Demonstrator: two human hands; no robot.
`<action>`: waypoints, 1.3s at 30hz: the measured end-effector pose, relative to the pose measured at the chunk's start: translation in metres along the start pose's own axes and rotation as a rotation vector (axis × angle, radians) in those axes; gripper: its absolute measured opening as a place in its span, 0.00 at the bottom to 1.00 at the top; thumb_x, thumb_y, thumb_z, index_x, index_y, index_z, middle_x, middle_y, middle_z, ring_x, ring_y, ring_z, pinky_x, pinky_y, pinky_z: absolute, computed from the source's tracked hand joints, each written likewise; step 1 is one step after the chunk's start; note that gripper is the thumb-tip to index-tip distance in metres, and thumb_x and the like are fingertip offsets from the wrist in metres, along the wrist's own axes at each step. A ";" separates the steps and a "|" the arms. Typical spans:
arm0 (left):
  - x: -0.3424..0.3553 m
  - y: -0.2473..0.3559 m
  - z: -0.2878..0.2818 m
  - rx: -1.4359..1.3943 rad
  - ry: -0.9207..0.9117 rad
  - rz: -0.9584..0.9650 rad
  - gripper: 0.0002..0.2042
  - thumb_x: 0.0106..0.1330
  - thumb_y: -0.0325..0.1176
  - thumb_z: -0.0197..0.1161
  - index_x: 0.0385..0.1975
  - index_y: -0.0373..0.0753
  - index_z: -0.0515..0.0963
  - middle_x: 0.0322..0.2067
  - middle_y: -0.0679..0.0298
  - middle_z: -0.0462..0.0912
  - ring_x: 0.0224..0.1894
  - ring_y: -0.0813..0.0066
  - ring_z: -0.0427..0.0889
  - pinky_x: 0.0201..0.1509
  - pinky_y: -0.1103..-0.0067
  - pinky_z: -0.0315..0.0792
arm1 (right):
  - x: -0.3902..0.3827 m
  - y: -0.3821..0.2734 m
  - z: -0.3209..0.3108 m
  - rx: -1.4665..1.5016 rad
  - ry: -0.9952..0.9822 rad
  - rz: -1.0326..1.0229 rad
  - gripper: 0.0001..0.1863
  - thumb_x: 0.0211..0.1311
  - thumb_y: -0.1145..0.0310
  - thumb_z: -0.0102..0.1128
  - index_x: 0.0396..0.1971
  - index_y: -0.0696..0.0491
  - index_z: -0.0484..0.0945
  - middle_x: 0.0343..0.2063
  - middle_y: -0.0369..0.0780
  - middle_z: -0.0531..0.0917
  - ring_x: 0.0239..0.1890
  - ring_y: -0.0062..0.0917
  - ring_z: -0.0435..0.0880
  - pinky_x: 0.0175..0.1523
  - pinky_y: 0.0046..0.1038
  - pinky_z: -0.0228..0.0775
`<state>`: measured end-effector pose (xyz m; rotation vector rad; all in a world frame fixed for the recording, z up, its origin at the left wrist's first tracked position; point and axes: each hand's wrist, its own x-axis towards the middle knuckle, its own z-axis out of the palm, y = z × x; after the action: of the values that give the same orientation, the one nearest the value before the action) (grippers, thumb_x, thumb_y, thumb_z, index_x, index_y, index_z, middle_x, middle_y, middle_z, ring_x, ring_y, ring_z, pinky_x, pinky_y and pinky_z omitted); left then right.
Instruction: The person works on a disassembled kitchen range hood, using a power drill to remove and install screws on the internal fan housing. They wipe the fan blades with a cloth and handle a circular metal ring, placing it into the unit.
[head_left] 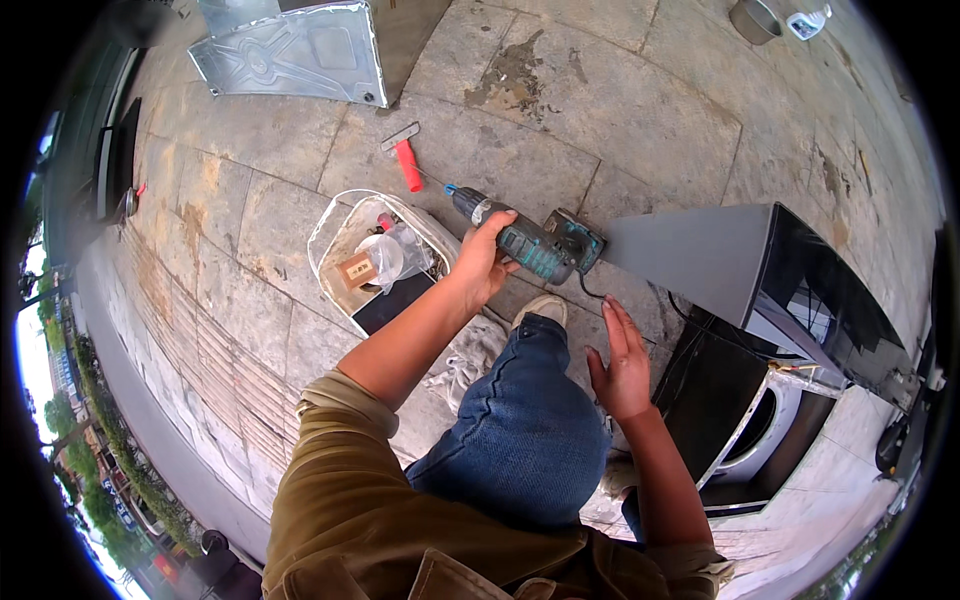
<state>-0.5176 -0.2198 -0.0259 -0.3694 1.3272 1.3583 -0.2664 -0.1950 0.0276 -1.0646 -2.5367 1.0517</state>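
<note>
While the left hand (482,258) clasps a drill (534,249), the right hand (623,378) hangs outstretched, unclenched.

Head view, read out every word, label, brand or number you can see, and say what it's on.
No text reads clearly.
Drill in the left hand: markings too blurred.
Small brown box left of the drill: dark marks, too small.
Spray bottle at upper right: label too small.
</note>
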 end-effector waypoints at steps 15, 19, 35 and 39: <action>-0.030 -0.071 0.047 0.157 -0.472 -0.594 0.24 0.57 0.44 0.65 0.49 0.38 0.68 0.46 0.59 0.73 0.50 0.64 0.73 0.54 0.67 0.70 | -0.016 0.052 0.007 0.148 -0.033 0.170 0.43 0.41 0.73 0.66 0.62 0.55 0.59 0.46 0.49 0.77 0.45 0.41 0.79 0.50 0.33 0.70; 0.010 -0.082 0.031 0.557 -0.876 -0.696 0.26 0.60 0.52 0.60 0.46 0.33 0.71 0.42 0.56 0.77 0.44 0.64 0.78 0.45 0.71 0.74 | -0.057 0.052 -0.008 0.411 -0.041 0.416 0.38 0.45 0.74 0.63 0.61 0.57 0.61 0.44 0.47 0.79 0.43 0.32 0.81 0.47 0.28 0.72; 0.258 0.037 0.015 0.485 0.066 0.375 0.09 0.62 0.29 0.57 0.39 0.34 0.76 0.32 0.63 0.80 0.34 0.75 0.80 0.39 0.79 0.74 | -0.111 0.072 -0.042 0.149 -0.138 0.788 0.16 0.43 0.70 0.67 0.35 0.59 0.79 0.32 0.44 0.84 0.38 0.31 0.84 0.43 0.29 0.73; 0.312 0.055 0.003 1.089 0.319 0.751 0.10 0.56 0.30 0.59 0.38 0.39 0.80 0.32 0.59 0.82 0.35 0.63 0.81 0.43 0.72 0.74 | -0.114 0.083 -0.038 -0.005 -0.158 0.752 0.19 0.43 0.71 0.67 0.39 0.59 0.78 0.36 0.44 0.83 0.41 0.31 0.83 0.46 0.29 0.72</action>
<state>-0.6574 -0.0524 -0.2555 0.7527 2.3813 0.9290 -0.1230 -0.2126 0.0089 -2.0952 -2.2639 1.3188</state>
